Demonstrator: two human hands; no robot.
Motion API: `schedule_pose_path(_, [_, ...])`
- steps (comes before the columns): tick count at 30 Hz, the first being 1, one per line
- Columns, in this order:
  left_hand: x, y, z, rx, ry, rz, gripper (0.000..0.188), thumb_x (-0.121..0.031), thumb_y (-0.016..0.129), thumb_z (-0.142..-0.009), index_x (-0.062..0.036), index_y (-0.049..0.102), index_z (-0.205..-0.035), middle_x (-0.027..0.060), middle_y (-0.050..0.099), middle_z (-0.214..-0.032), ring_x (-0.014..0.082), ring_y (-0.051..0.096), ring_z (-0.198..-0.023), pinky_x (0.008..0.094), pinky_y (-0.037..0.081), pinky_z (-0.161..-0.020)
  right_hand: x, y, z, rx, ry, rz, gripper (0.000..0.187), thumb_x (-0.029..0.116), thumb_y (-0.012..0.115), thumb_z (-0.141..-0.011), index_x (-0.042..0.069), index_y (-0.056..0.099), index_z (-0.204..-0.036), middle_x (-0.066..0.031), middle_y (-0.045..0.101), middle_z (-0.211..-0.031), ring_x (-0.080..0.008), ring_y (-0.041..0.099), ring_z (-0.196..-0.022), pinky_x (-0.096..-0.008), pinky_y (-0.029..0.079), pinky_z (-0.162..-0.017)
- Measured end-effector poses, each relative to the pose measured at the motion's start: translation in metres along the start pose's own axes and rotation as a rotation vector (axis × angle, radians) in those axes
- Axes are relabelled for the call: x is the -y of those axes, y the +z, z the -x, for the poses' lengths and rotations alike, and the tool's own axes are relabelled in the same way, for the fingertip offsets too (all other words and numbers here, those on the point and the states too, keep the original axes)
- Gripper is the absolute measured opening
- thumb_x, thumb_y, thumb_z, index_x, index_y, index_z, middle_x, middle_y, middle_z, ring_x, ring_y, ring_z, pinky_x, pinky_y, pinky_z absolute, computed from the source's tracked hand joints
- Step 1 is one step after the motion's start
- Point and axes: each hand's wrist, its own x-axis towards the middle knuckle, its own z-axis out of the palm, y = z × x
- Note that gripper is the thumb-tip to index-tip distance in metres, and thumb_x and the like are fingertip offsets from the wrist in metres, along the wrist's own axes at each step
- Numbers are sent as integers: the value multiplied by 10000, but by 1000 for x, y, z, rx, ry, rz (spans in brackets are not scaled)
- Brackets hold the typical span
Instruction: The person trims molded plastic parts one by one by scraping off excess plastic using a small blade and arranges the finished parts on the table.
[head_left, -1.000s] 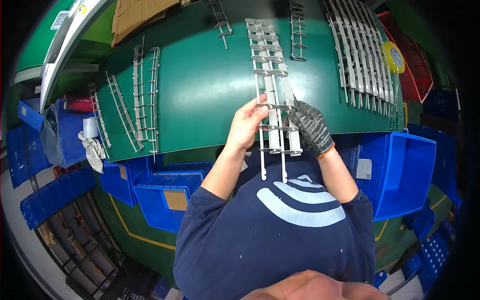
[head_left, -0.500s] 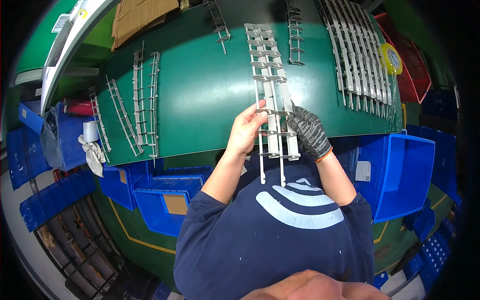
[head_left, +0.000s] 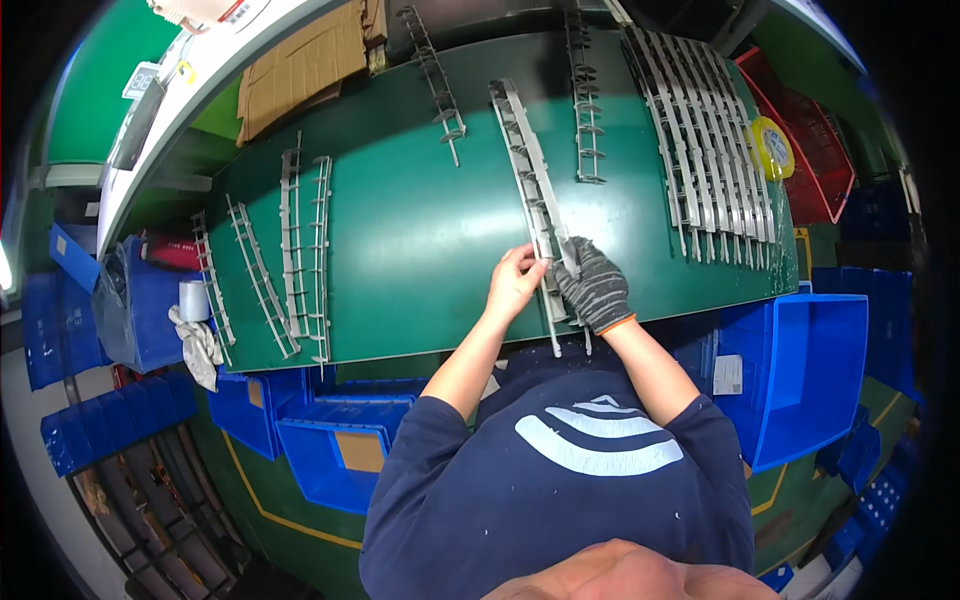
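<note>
A pair of long pale grey ladder-like strips [head_left: 537, 160] with short crosspieces lies close together at the middle of the table, slanting away from me to the far left. Near their close end, my bare left hand [head_left: 516, 285] pinches the left side between thumb and fingers. My right hand [head_left: 597, 287], in a dark grey knit glove with an orange cuff, is closed on the right side, hiding part of the strips. Two thin rod ends poke out past the table's near edge.
The green table [head_left: 410, 250] bears several similar strips [head_left: 320, 250] at the left and a row of strips [head_left: 705, 150] at the right. A yellow tape roll [head_left: 772, 148] sits beside that row. Blue bins [head_left: 815, 380] stand below the near edge, with a red crate [head_left: 800, 150] beyond.
The two strips have turned from lying broad side up to a narrower, more edge-on view, their far end now leaning left. Both hands have stayed on them, and the head view has shifted.
</note>
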Motion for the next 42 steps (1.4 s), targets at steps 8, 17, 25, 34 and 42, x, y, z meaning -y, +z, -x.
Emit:
schedule_pose_path(8, [-1,-13,-45,-171,-36,-214,452,-294,627,-657,51,507,-922,155,496,-894,213,534,-737,313,429,-686,-7,12,-3,308,10,-179,547,391,580,-665,30,458,-1058,-182,497,-1016,-303,500,-908,-361,401,-779])
schedule_pose_path(17, [-13,-13,-54,-179,-52,-178,367,-254,634,-647,31,517,-847,121,500,-859,186,522,-743,296,415,-692,-87,-32,-125,-149,143,285,210,154,413,-745,73,514,-910,-139,540,-873,-296,505,-822,-371,416,-711])
schedule_pose_path(25, [24,-38,-56,-197,-91,-55,256,-160,627,-685,9,454,-771,38,453,-703,103,418,-628,232,375,-561,-76,-6,-166,-126,440,242,420,228,213,-844,-55,423,-1073,-242,462,-1059,-342,478,-943,-393,362,-829])
schedule_pose_path(34, [1,-23,-60,-96,-63,96,219,-138,606,-706,-31,436,-793,-10,431,-616,59,366,-545,190,308,-487,-90,26,-54,295,-123,983,432,97,312,-768,-100,334,-1152,-218,380,-1182,-422,299,-1119,-416,334,-886])
schedule_pose_path(42, [-31,1,-72,-94,26,143,242,-176,619,-707,-33,436,-775,-1,449,-587,63,380,-490,189,308,-444,-77,-6,17,304,-128,773,474,101,308,-778,50,265,-1247,-234,431,-1122,-389,392,-1062,-445,271,-926])
